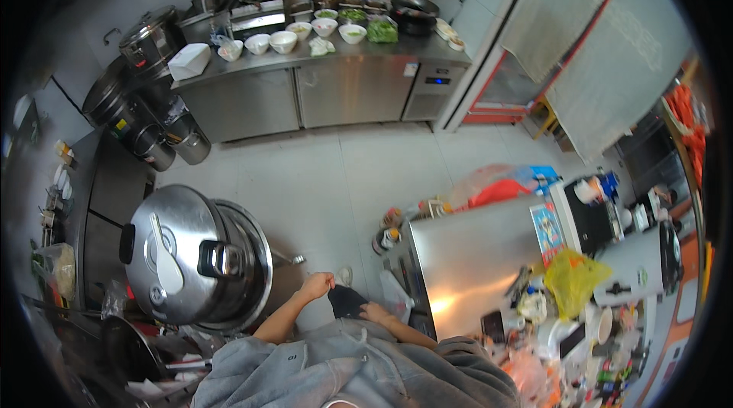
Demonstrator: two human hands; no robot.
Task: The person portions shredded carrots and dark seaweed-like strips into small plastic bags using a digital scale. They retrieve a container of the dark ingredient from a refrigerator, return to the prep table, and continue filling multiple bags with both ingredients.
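My left hand (pixel 316 286) is raised in front of my grey hoodie, fingers curled in, at the upper left edge of a black cloth item (pixel 346 301). At that item's lower right edge is my right hand (pixel 375 313), with bent fingers; whether either hand grips the cloth is too small to tell. To the left stands a large steel rice cooker (pixel 177 253) with its lid down, and a white rice paddle (pixel 167 262) lies on the lid. A bare steel tabletop (pixel 475 259) is to the right.
Across the tiled floor (pixel 298 179) runs a steel counter (pixel 355 55) with white bowls, greens and black pans. Steel pots stand at the left. Bottles (pixel 386 240) and plastic bags sit on the floor by the right table. A yellow bag (pixel 575 282), phones and clutter crowd the right side.
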